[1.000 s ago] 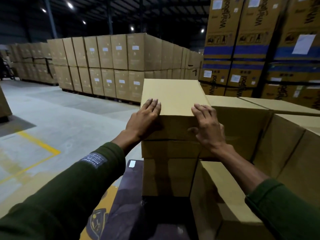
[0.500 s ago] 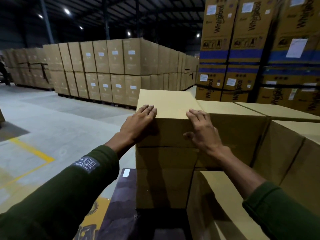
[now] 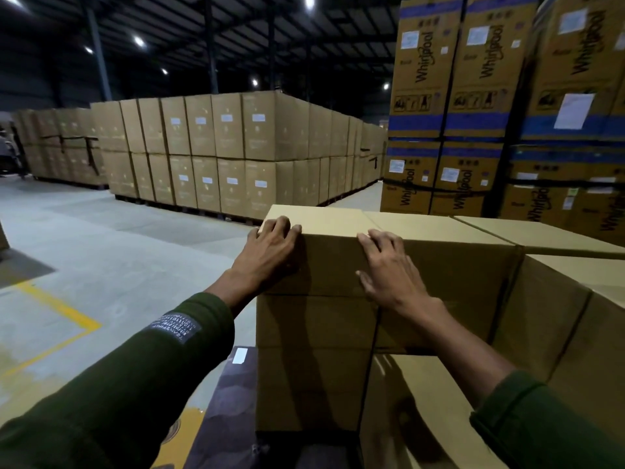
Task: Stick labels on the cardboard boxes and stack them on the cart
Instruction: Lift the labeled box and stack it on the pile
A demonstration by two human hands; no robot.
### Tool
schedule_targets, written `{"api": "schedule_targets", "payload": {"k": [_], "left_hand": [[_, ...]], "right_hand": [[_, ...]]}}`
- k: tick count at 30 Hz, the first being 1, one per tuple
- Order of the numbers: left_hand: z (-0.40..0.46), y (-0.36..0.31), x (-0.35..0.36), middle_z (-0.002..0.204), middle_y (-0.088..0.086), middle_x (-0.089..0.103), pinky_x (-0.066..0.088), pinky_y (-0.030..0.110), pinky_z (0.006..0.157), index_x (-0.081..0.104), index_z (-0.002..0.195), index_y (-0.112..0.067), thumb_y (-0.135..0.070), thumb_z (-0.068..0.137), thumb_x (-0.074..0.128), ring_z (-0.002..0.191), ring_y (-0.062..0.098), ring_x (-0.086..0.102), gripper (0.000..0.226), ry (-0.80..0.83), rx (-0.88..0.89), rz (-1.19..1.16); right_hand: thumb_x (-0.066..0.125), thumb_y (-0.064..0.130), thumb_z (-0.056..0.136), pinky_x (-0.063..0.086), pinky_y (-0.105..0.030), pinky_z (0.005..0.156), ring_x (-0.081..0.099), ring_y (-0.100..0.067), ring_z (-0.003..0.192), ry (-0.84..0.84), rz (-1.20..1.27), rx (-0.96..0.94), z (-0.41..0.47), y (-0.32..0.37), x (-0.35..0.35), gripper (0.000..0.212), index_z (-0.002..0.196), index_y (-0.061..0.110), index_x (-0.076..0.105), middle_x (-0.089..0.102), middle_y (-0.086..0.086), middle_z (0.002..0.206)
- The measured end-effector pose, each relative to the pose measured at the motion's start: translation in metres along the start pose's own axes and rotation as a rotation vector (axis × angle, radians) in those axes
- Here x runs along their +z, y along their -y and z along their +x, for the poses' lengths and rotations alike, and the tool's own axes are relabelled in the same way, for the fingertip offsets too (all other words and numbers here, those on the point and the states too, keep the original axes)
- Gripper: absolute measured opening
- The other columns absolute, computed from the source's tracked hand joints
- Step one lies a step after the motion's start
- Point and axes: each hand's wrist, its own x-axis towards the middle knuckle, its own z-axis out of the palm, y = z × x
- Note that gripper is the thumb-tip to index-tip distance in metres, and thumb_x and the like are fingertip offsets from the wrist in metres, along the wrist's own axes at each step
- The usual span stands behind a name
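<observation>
hands flat on top box (image 3: 333, 262) — left hand (image 3: 270, 253), right hand (image 3: 389, 269), fingers spread.

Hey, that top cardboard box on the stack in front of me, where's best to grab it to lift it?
Probably by the two near upper corners of the top box, from your side. The left hand and right hand already rest there; a neighbouring box sits against its right side, so the near face is easiest to reach.
</observation>
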Motion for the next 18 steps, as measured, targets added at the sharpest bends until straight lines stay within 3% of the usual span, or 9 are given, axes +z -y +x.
{"api": "schedule_targets", "payload": {"k": [4, 8, 12, 18], "left_hand": [[-0.004, -0.001, 0.003, 0.15, 0.015, 0.023, 0.028, 0.061, 0.112, 0.013, 0.154, -0.015, -0.048, 0.089, 0.064, 0.141, 0.035, 0.023, 0.089, 0.018, -0.018, -0.007], [-0.017, -0.008, 0.006, 0.157, 0.014, 0.017, 0.018, 0.066, 0.113, 0.014, 0.155, -0.013, -0.055, 0.092, 0.056, 0.147, 0.033, 0.009, 0.087, -0.057, -0.038, 0.016], [-0.049, -0.021, 0.013, 0.153, 0.016, 0.025, 0.028, 0.066, 0.108, 0.027, 0.151, -0.01, -0.053, 0.089, 0.058, 0.145, 0.036, 0.017, 0.081, -0.212, -0.081, -0.022], [-0.13, -0.028, 0.041, 0.15, 0.016, 0.032, 0.029, 0.065, 0.106, 0.036, 0.145, -0.01, -0.05, 0.089, 0.058, 0.141, 0.038, 0.026, 0.073, -0.212, -0.217, -0.01]], "right_hand": [[0.067, 0.039, 0.088, 0.05, -0.044, 0.101, 0.021, -0.03, 0.143, -0.001, -0.013, 0.01, -0.003, 0.001, 0.0, 0.077, 0.151, 0.021, 0.026, 0.026, -0.01, 0.155], [0.068, 0.039, 0.085, 0.052, -0.041, 0.092, 0.034, -0.032, 0.135, -0.146, -0.004, 0.017, -0.016, 0.01, 0.002, 0.069, 0.143, 0.016, 0.039, 0.038, -0.014, 0.146], [0.063, 0.034, 0.088, 0.053, -0.038, 0.086, 0.045, -0.029, 0.122, -0.233, 0.089, -0.162, -0.034, 0.027, 0.013, 0.052, 0.135, 0.013, 0.051, 0.049, -0.012, 0.134], [0.062, 0.028, 0.088, 0.054, -0.038, 0.078, 0.053, -0.025, 0.11, -0.085, 0.2, -0.45, -0.044, 0.07, 0.042, 0.039, 0.125, 0.015, 0.058, 0.058, -0.009, 0.122]]}}
